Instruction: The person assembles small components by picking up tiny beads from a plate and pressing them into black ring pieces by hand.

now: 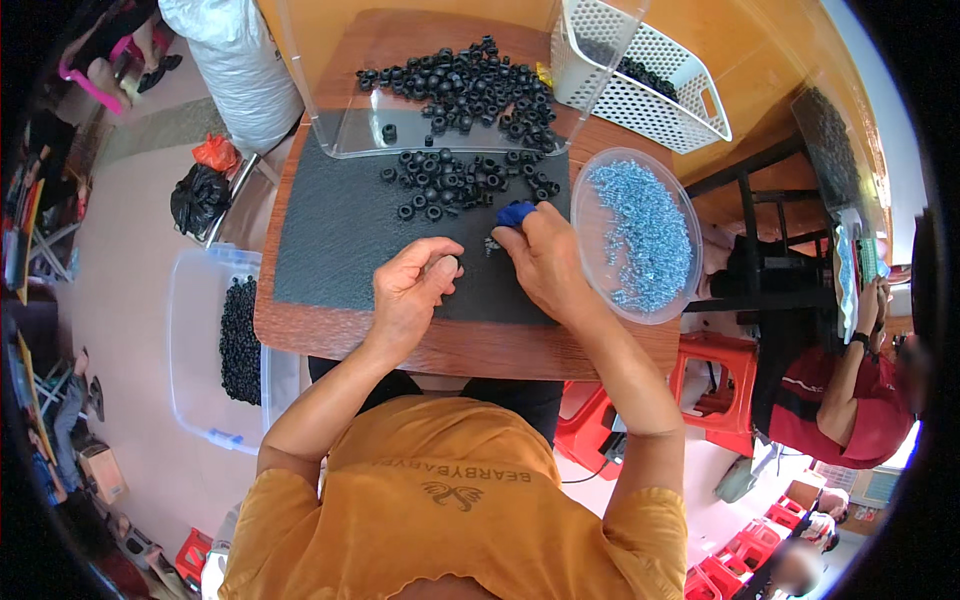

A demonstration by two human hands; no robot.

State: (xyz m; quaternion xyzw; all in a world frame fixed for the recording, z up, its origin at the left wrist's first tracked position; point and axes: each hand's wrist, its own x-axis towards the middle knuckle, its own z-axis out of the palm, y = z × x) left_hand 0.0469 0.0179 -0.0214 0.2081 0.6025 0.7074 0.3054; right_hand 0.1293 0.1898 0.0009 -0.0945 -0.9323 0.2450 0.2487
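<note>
My left hand [412, 288] is over the dark grey mat [330, 235], its fingers curled and thumb bent in toward them; whether a small piece sits between them is hidden. To its right, my right hand [545, 255] grips a small blue object [515, 213], mostly covered by the fingers, so its kind is unclear. A few tiny silvery pieces [490, 246] lie on the mat beside the right fingertips. Just beyond both hands are loose black round parts with holes [440, 180]. A round clear tray [690, 275] of small bluish metal pieces [640, 240] stands right of my right hand.
A clear bin [345, 153] with more black parts lies open toward me at the table's far side. Behind the tray stands a white perforated basket [640, 108]. Left, below the table, is another clear box [195, 340]. Red stools [720, 375] and a seated person [840, 400] are at right.
</note>
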